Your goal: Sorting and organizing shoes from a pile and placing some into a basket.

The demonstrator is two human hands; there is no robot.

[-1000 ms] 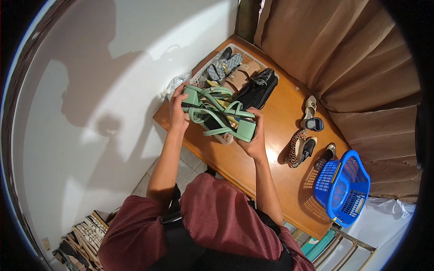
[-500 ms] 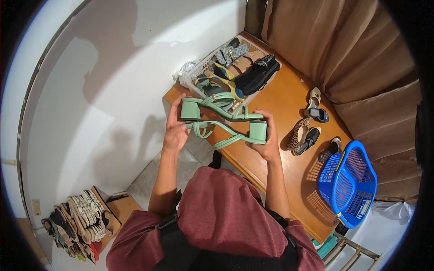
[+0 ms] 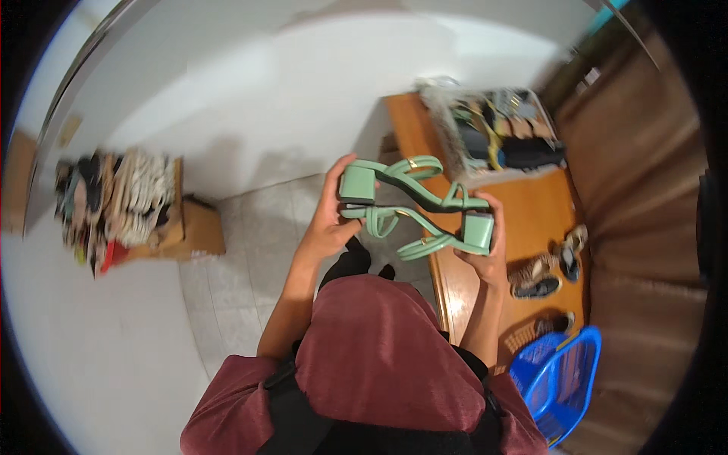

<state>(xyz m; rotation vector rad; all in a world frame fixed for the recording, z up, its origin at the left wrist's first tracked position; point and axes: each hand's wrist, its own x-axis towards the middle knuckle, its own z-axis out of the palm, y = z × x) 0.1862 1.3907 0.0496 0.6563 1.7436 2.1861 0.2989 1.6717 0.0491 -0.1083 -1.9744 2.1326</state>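
Note:
A pair of mint-green strappy block-heel sandals [image 3: 413, 182] is held sideways in the air between my two hands, heels at opposite ends. My left hand [image 3: 327, 225] is closed on one end, at the block heel of the upper sandal and the toe of the lower one. On the other end, my right hand [image 3: 491, 254] grips the lower sandal's heel together with the upper one's toe. Both sandals lie sole to sole, close together, their straps facing outward. Parts of my fingers are hidden behind them.
An orange-brown wooden table [image 3: 523, 208] bears a pale basket of shoes [image 3: 462, 178], several loose shoes [image 3: 537, 287] and a blue plastic basket [image 3: 588, 394]. A brown curtain [image 3: 637, 227] hangs behind. At the left, many sandals [image 3: 136, 197] are piled by a cardboard box [image 3: 203, 231].
My view has turned to the left, so the table and baskets sit farther right and the left pile shows higher. The sandals remain in both hands, now over the floor and table edge.

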